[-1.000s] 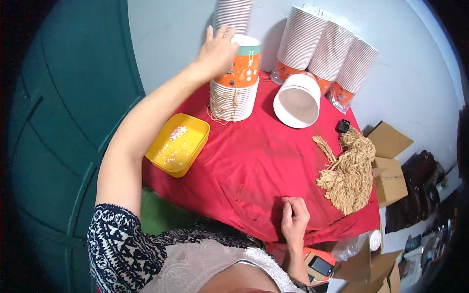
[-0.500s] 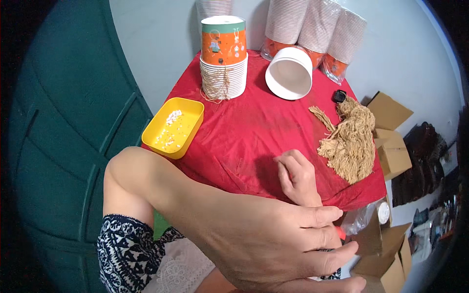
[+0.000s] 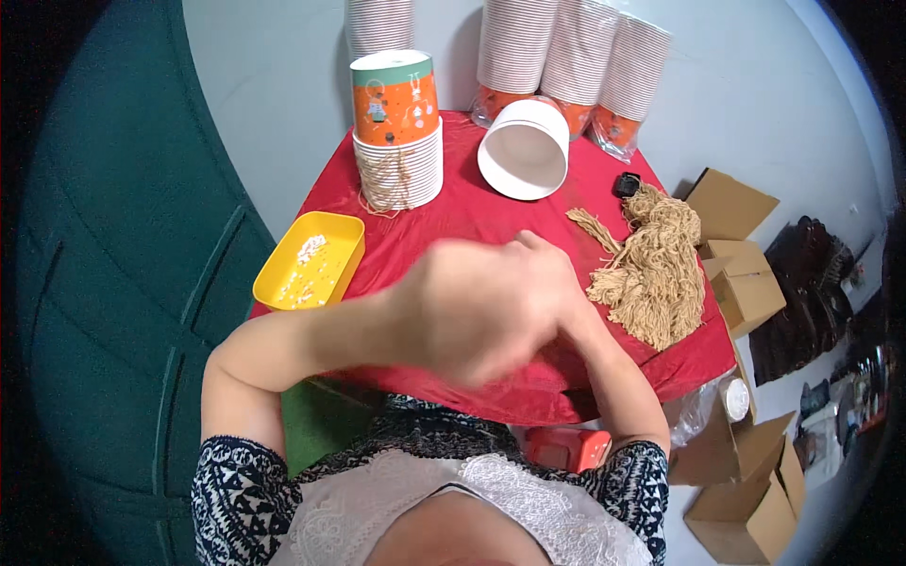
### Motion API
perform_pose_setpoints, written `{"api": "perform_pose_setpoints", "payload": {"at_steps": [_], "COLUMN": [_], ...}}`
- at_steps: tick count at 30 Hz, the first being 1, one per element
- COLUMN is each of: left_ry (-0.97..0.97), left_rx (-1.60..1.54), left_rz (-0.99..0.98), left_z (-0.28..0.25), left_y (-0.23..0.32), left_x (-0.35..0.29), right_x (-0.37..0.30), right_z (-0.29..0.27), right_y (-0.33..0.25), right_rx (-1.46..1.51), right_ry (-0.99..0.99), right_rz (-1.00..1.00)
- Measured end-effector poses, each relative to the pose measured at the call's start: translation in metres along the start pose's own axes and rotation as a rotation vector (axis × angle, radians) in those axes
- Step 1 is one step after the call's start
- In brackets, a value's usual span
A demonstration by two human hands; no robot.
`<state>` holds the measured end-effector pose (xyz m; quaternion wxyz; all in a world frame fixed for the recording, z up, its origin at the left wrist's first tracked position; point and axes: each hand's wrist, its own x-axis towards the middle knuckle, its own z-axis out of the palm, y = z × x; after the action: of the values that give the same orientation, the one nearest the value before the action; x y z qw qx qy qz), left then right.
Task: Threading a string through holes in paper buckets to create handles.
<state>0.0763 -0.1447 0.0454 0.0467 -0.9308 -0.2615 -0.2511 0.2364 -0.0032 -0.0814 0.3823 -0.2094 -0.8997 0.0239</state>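
My left hand (image 3: 477,307) is raised over the near middle of the red-covered table, smeared by motion, its fingers turned away. Close against it, partly behind, is my right hand (image 3: 550,272); it looks bent, but most of its fingers are hidden. Whether either holds anything does not show. To the right of the hands lies a bundle of tan yarn strands (image 3: 658,274), with a short separate tuft (image 3: 595,228) beside it. On the left stands a yellow tray (image 3: 351,264) with small white bits in it. Beyond the hands a white paper bucket (image 3: 522,165) lies on its side, its mouth facing me.
At the back left is a stack of upturned paper buckets (image 3: 396,108), orange and green, with tan string round the rims. Bagged bucket stacks (image 3: 573,52) lean on the wall. A small black object (image 3: 626,184) touches the yarn. Cardboard boxes (image 3: 746,283) and a red stool (image 3: 568,448) stand around the table.
My left hand has swung from close below the view up over the table, against my right hand. The right hand has moved up and slightly left. The view has shifted a little.
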Motion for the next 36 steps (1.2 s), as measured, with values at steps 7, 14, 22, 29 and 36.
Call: {"api": "perform_pose_setpoints", "payload": {"at_steps": [7,14,22,29,36], "left_ry": [0.515,0.551,0.800,0.914,0.900], "left_rx": [-0.172,-0.175,-0.083,-0.134,-0.188], "left_rz": [-0.754,-1.140,-1.197,-1.163,-1.101], "left_z": [0.078,0.166,0.189,0.201,0.199], "left_y": [-0.177,-0.295,-0.310,-0.317,-0.316], "left_x": [0.015,-0.014,0.022,0.030,0.031], "right_x": [0.006,0.030,0.046,0.051,0.051], "right_z": [0.012,0.029,0.044,0.054,0.061], "right_y": [0.094,0.150,0.172,0.182,0.187], "right_rx": [0.001,-0.159,-0.136,-0.157,-0.196], "right_ry": [0.147,0.329,0.467,0.512,0.552], "right_rz": [0.372,0.504,0.620,0.651,0.686]}}
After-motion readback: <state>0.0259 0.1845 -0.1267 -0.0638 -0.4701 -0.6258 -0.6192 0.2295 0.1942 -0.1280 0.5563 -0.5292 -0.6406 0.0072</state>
